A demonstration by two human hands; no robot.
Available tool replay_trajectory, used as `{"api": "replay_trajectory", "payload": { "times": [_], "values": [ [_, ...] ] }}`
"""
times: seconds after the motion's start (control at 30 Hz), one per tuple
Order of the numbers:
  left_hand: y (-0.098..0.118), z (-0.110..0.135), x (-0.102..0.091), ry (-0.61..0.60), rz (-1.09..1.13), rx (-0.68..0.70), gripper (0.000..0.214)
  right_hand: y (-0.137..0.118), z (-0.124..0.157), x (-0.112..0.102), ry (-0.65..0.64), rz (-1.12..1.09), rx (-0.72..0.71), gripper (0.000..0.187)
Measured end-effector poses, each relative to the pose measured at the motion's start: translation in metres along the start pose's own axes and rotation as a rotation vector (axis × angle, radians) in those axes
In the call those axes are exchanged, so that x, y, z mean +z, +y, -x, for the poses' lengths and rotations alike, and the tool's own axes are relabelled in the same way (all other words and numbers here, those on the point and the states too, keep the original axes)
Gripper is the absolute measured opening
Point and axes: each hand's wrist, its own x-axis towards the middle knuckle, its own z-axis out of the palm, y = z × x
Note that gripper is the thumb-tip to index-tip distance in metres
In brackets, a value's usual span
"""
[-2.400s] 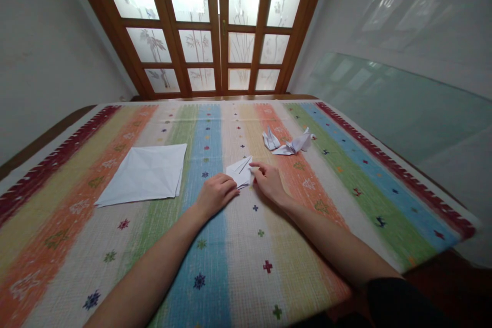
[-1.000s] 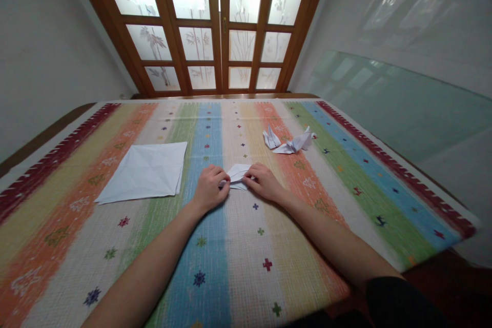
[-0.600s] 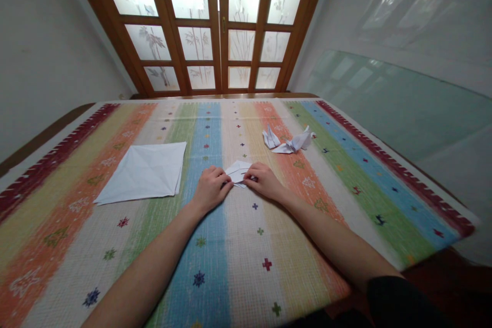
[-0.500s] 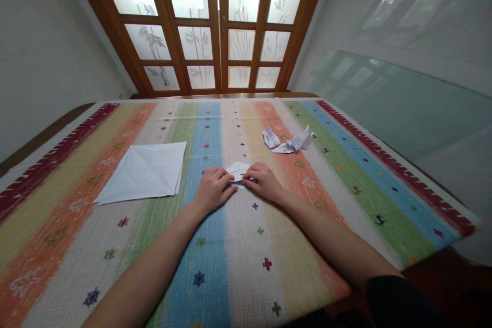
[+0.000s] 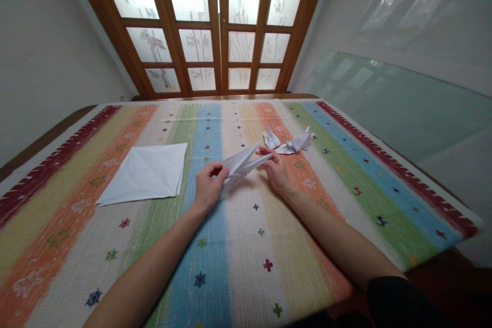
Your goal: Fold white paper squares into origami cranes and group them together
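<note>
The left hand (image 5: 208, 187) has thumb and forefinger pinched on the broad end of a folded paper piece (image 5: 237, 164), raised between both hands. From that grip its long axis runs rightward and slightly forward, parting into two slender points. The right hand (image 5: 279, 173) is nearer those points, fingers bent at the tips; whether they are clamped there I cannot tell. Underneath spreads a striped tablecloth (image 5: 248, 246). Folded paper cranes (image 5: 299, 141) sit beyond the right hand; flat white paper (image 5: 149, 171) lies left of the left hand.
</note>
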Motion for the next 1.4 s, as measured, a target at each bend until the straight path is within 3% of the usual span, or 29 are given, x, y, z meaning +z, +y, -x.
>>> {"api": "replay_trajectory", "payload": {
  "times": [0.1, 0.17, 0.37, 0.47, 0.53, 0.63, 0.73, 0.8, 0.9, 1.07, 1.23, 1.4],
  "values": [
    [0.000, 0.000, 0.008, 0.041, 0.314, -0.211, 0.021, -0.007, 0.008, 0.010, -0.307, -0.260, 0.175, 0.042],
    [-0.002, 0.001, 0.012, 0.056, 0.420, -0.272, 0.028, -0.011, 0.016, 0.017, -0.404, -0.335, 0.259, 0.047],
    [-0.003, 0.005, 0.015, -0.026, 0.536, -0.419, 0.039, -0.006, 0.026, 0.028, -0.293, -0.154, 0.273, 0.041],
    [-0.003, 0.006, 0.014, -0.054, 0.518, -0.419, 0.045, -0.004, 0.028, 0.030, -0.245, -0.084, 0.293, 0.051],
    [-0.005, 0.004, 0.013, -0.044, 0.472, -0.388, 0.045, -0.003, 0.029, 0.030, -0.278, -0.064, 0.294, 0.060],
    [-0.010, 0.001, 0.010, 0.021, 0.447, -0.400, 0.044, -0.001, 0.029, 0.026, -0.299, -0.025, 0.152, 0.066],
    [-0.015, -0.004, 0.006, 0.039, 0.425, -0.441, 0.048, -0.001, 0.027, 0.019, -0.213, 0.196, -0.178, 0.065],
    [-0.017, -0.006, 0.002, -0.028, 0.389, -0.461, 0.049, -0.003, 0.024, 0.013, -0.211, 0.407, -0.389, 0.055],
    [-0.018, -0.009, -0.003, -0.168, 0.333, -0.474, 0.046, -0.007, 0.021, 0.007, -0.336, 0.631, -0.572, 0.027],
    [-0.016, -0.011, -0.008, -0.338, 0.082, -0.325, 0.043, -0.008, 0.021, 0.004, -0.588, 0.785, -0.627, 0.016],
    [-0.006, -0.012, -0.019, -0.333, -0.300, 0.062, 0.026, -0.005, 0.026, 0.008, -0.727, 0.895, -0.711, 0.016],
    [-0.002, -0.009, -0.024, -0.637, -0.448, 0.270, 0.014, -0.008, 0.030, 0.013, -0.741, 0.951, -0.682, 0.027]
  ]
}}
